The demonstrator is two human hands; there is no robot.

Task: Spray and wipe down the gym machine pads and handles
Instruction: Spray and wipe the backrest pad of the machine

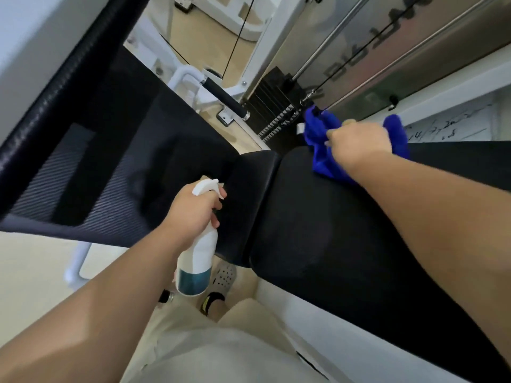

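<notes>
Right hand (359,142) clutches blue cloth (320,134) on black pad (318,230), left hand (193,208) grips spray bottle (197,261); foam handle (225,96) probably not wiped yet

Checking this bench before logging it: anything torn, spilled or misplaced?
Nothing stands out. The black pad looks whole and shows no puddle; the left hand holds the spray bottle, the right hand holds the blue cloth on it.

Left hand (193,212), right hand (359,145) — both tightly curled.
</notes>
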